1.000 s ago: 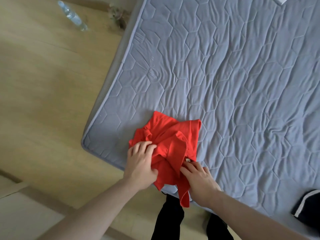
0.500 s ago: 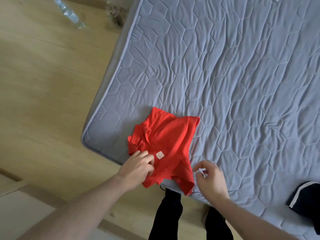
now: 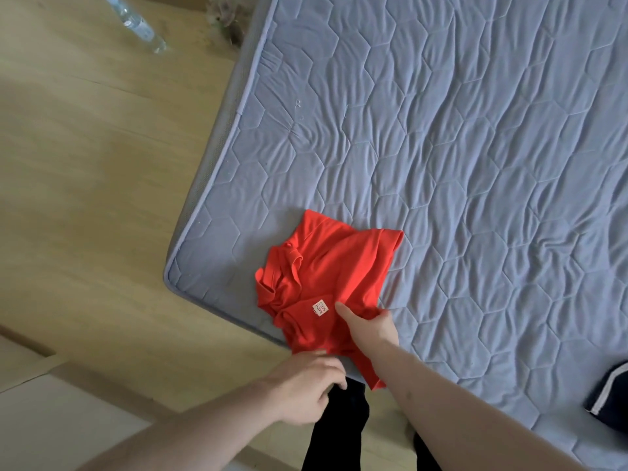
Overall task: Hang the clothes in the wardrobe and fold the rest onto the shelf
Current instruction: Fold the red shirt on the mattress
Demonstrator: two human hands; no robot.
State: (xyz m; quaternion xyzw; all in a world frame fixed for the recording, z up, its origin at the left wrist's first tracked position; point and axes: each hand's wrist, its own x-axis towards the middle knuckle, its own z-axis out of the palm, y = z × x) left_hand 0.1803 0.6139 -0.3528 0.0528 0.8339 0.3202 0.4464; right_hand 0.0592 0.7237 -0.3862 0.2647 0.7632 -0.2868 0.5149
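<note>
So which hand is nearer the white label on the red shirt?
Right. The right hand lies on the red shirt, thumb tip just beside the white label. The left hand is at the shirt's near edge.

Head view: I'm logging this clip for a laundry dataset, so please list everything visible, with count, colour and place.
polo shirt: one, red, partly folded at the near corner of the mattress, white label showing
mattress: one, grey-blue quilted, fills the right of the view
dark garment: one, dark with a white stripe, on the mattress at the right edge
water bottle: one, clear, lying on the floor, top left
floor: light wood, left side
trousers: black, person's own legs, bottom centre
left hand: at the shirt's near hem, fingers loosely curled
right hand: on the shirt, thumb on top, fingers hidden beneath
</note>
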